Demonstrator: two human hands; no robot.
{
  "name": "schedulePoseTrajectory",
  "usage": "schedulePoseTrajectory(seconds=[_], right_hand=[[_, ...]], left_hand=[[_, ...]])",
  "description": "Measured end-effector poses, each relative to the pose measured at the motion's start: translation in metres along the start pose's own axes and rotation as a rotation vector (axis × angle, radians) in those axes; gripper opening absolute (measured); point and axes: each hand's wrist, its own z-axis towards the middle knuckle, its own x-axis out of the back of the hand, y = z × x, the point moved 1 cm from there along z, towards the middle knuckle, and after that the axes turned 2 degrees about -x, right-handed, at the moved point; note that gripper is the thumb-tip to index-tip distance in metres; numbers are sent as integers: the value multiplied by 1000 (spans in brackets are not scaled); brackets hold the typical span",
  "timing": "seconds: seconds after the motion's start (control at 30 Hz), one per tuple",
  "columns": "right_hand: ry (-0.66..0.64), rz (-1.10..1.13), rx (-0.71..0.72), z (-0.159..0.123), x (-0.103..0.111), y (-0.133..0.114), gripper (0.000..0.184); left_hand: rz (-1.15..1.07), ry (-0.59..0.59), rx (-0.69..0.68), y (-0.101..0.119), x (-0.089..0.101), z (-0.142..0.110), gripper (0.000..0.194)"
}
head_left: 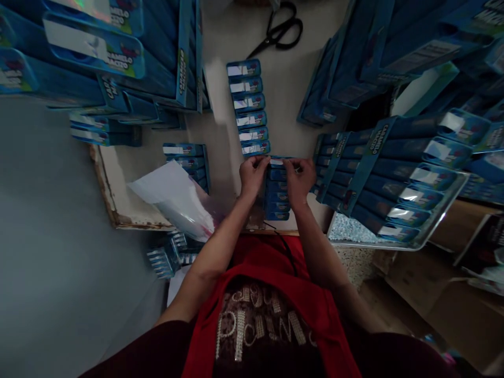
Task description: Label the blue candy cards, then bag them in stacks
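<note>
Both of my hands meet over a row of small blue cartons (276,197) lying overlapped on the white table (220,131). My left hand (252,174) pinches the left end of the top carton (277,161) of that row. Gripping the same carton's right end is my right hand (299,176), fingers curled. A second row of blue cartons (249,107) with white flaps runs away from my hands toward the far side.
Tall stacks of blue cartons (118,63) fill the left. More stacks (394,173) sit on a metal tray (441,220) at right. Black scissors (280,29) lie at the far edge. A clear plastic bag (173,197) and another carton pile (189,160) lie left of my hands.
</note>
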Motion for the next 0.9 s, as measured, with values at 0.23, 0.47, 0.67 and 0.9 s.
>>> schedulePoseTrajectory(seconds=[0.23,0.47,0.67,0.9], right_hand=[[-25,15,-13,3,1,0,16],[-54,10,12,4,2,-1,19],[40,51,-48,11,-7,19,33],[-63,85,-19,34,-2,29,47]], left_hand=[[-46,-42,49,-3,0,1,28],[-92,-23,51,-7,-4,0,31],[-512,4,278,-17,-22,-3,43],[-406,152,322,-25,-41,-2,29]])
